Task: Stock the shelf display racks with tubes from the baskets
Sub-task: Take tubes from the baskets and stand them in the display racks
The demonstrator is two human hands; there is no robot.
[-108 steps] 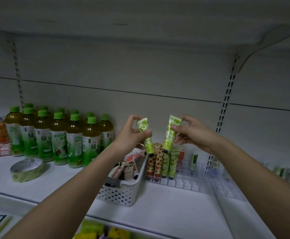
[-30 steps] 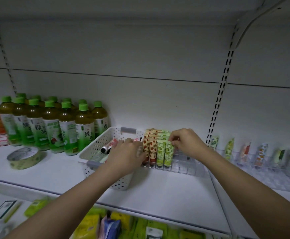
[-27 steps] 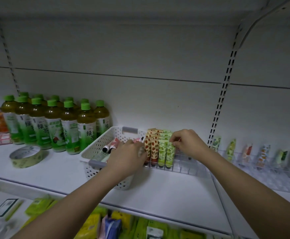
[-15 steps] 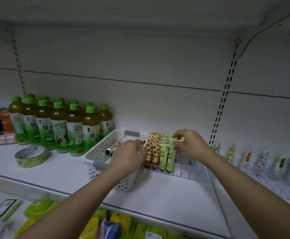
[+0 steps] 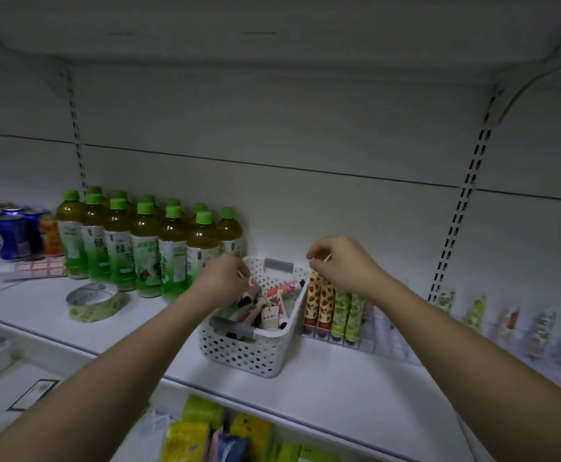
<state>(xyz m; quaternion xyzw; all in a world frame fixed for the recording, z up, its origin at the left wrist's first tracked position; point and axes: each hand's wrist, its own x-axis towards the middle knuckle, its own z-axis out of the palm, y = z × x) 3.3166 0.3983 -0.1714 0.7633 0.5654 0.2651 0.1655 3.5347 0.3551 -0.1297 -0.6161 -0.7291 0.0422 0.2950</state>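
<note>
White plastic basket [image 5: 249, 351] of tubes [image 5: 270, 316] under the left hand [image 5: 220, 281], fingers curled down among them, grip unclear, while the right hand [image 5: 342, 265], fingers loosely curled, hangs above the strawberry and green tubes [image 5: 334, 310] upright in the wire rack [image 5: 355, 345].

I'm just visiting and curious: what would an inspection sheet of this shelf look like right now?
Surface: white shelf, dimly lit.
Job's things: white basket holding loose tubes; display rack with upright tubes at its left end.
Clutter: tape roll, green tea bottles, cans.
Hands: left hand reaches into the basket; right hand above the rack, fingers curled; grip unclear for both.
Cables: nothing seen.
Surroundings: packets on the shelf below.
</note>
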